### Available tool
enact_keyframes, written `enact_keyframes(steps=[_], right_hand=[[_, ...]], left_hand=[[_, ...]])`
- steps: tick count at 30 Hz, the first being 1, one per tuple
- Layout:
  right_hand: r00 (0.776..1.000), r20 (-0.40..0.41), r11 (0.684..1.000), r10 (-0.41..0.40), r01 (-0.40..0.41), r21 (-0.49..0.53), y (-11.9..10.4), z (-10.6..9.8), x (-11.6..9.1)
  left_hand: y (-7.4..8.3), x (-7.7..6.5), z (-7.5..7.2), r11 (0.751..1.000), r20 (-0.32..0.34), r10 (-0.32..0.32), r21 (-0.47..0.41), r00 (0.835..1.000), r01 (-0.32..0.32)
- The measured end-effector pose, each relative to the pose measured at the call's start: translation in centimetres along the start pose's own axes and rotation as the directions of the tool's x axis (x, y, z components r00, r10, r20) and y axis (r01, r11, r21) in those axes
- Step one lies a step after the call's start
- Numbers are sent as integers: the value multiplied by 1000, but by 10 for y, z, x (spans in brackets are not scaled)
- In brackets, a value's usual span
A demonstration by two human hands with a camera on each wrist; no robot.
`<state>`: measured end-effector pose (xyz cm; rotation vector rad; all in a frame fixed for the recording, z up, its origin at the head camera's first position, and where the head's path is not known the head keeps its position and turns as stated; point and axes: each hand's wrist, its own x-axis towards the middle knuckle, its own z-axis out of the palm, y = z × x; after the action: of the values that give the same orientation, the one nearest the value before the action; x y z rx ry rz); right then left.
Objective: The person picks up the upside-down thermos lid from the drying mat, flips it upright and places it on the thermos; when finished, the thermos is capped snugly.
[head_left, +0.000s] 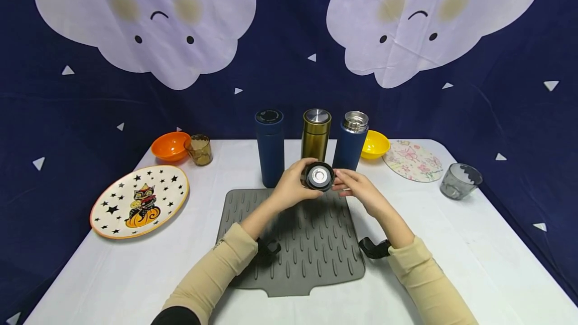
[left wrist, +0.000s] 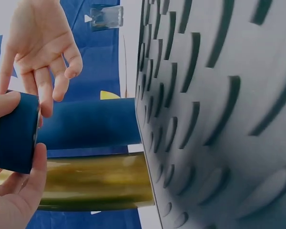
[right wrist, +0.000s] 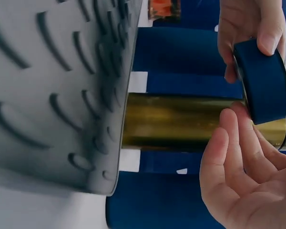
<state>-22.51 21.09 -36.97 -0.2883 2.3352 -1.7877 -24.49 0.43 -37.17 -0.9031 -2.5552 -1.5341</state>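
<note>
My left hand (head_left: 291,185) grips a dark blue bottle lid (head_left: 320,176) between thumb and fingers, its silver inner face turned to the head camera. At the lid's right edge is my right hand (head_left: 361,192), its fingertips right at the rim. In the right wrist view the right hand's fingers (right wrist: 243,148) are extended, palm turned up, beside the lid's blue side wall (right wrist: 264,83). Behind the hands stands a blue bottle (head_left: 349,145) with its steel mouth uncovered. A gold bottle (head_left: 315,137) and another blue bottle (head_left: 271,152) stand to its left, both capped.
A grey ridged mat (head_left: 298,250) lies below the hands. On the left are an oval cat plate (head_left: 113,184), an orange bowl (head_left: 170,146) and an amber glass (head_left: 200,152). On the right are a yellow bowl (head_left: 376,144), a patterned round board (head_left: 413,159) and a grey glass (head_left: 456,184).
</note>
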Motion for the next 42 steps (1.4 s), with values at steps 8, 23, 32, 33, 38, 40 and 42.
enact_keyframes(steps=[8,23,32,33,38,40,42], right_hand=[[999,29,995,-21,18,103,-2,1,3],[955,-55,956,-291,293,26,1,7,-5],[831,-93,833,-549,535,-138,2,14,-9],[798,-93,799,-595,575,-176,3,15,-9],[622,-57,579,-781,686,-440,8,19,-6],[573,-33,505,-819,692,-517,9,20,-5],[542,-17,459,-840,694,-555,10,20,-5]], left_hand=[[4,1,0,999,-12,-4,-42,1000,3],[13,10,-13,747,261,-467,-395,845,535],[16,11,-14,784,271,-449,-337,851,521],[17,11,-14,794,268,-444,-326,855,514],[20,8,-15,833,237,-408,-300,882,466],[21,7,-15,850,217,-381,-300,899,433],[21,7,-13,868,190,-354,-299,916,397]])
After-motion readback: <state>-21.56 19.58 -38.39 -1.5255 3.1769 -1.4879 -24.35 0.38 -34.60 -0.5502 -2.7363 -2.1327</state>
